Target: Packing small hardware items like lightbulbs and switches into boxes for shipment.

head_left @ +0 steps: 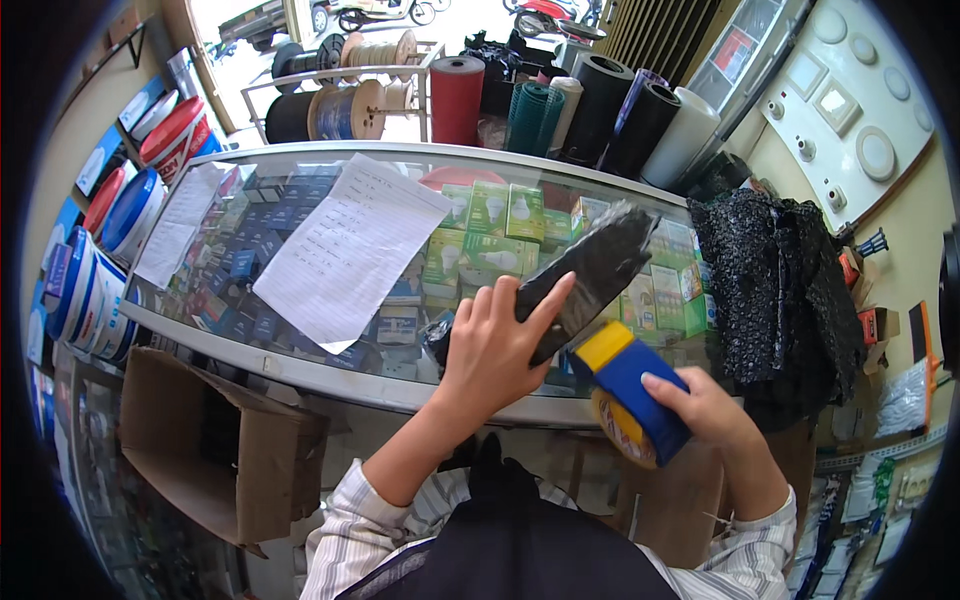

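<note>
My left hand (pixel 500 345) is wrapped over a long, black plastic-wrapped package (pixel 600 255), held at a slant above the glass counter top. My right hand (pixel 700 410) grips a blue and yellow tape dispenser (pixel 645 390) with a roll of tape on its underside, just below and to the right of the package, near the counter's front edge. A handwritten white sheet of paper (pixel 340 250) lies on the glass to the left of my hands. Green bulb boxes (pixel 490 225) show through the glass behind the package.
The glass counter (pixel 400 150) spans the view. Black bubble wrap (pixel 760 290) lies over its right end. An open cardboard box (pixel 200 450) sits below at left. Paint buckets (pixel 130 210) stand left. Cable spools (pixel 330 110) and upright rolls (pixel 455 100) stand beyond the counter.
</note>
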`<act>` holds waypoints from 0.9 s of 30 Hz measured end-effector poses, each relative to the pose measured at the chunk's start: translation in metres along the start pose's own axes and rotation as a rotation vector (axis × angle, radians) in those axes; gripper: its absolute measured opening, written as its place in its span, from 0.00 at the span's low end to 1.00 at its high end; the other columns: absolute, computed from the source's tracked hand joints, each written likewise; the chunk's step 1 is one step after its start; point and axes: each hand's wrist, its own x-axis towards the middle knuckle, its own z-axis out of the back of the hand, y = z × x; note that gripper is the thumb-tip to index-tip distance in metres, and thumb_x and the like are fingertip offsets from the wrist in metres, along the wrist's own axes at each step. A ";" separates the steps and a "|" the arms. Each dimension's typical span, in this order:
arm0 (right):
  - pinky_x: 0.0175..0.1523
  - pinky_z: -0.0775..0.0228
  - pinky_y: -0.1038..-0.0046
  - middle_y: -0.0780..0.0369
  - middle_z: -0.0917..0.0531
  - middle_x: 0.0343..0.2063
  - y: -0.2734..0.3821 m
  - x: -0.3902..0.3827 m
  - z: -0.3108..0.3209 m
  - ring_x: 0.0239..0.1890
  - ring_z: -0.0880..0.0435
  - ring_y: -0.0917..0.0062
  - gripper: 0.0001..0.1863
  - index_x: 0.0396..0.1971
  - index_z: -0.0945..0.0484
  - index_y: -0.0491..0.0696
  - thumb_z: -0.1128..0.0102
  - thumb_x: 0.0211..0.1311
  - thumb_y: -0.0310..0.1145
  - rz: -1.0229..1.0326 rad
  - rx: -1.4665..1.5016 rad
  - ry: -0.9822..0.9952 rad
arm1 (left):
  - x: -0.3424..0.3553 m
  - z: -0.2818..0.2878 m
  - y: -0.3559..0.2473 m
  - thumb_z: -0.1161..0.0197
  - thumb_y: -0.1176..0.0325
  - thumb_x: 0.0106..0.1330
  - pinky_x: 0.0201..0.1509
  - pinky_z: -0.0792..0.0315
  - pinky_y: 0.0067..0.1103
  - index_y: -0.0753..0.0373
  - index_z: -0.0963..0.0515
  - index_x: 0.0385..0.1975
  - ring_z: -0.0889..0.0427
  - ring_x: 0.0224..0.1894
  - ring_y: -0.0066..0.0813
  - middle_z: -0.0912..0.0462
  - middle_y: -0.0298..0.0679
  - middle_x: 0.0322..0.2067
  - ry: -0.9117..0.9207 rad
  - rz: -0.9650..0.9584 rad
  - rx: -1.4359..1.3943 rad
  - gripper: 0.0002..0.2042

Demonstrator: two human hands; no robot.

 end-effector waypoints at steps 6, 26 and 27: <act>0.37 0.28 0.73 0.59 0.17 0.26 0.034 0.048 -0.018 0.30 0.18 0.71 0.19 0.36 0.20 0.41 0.42 0.57 0.44 0.578 -0.022 -0.407 | 0.042 0.030 -0.056 0.40 0.65 0.50 0.32 0.34 0.26 0.49 0.27 0.55 0.31 0.30 0.33 0.32 0.40 0.32 -0.617 -0.278 -0.002 0.27; 0.29 0.26 0.64 0.55 0.20 0.18 -0.029 0.085 0.039 0.23 0.18 0.63 0.24 0.29 0.26 0.44 0.44 0.56 0.54 0.252 -1.236 -1.013 | 0.041 0.023 0.003 0.31 0.62 0.50 0.38 0.27 0.31 0.51 0.31 0.58 0.24 0.36 0.41 0.31 0.47 0.36 -0.310 0.237 -0.509 0.31; 0.29 0.26 0.64 0.55 0.20 0.18 -0.031 0.086 0.040 0.23 0.18 0.63 0.24 0.29 0.26 0.44 0.44 0.56 0.54 0.269 -1.219 -0.995 | 0.039 0.022 0.002 0.31 0.65 0.50 0.41 0.28 0.28 0.53 0.31 0.57 0.25 0.38 0.37 0.31 0.45 0.37 -0.308 0.241 -0.510 0.31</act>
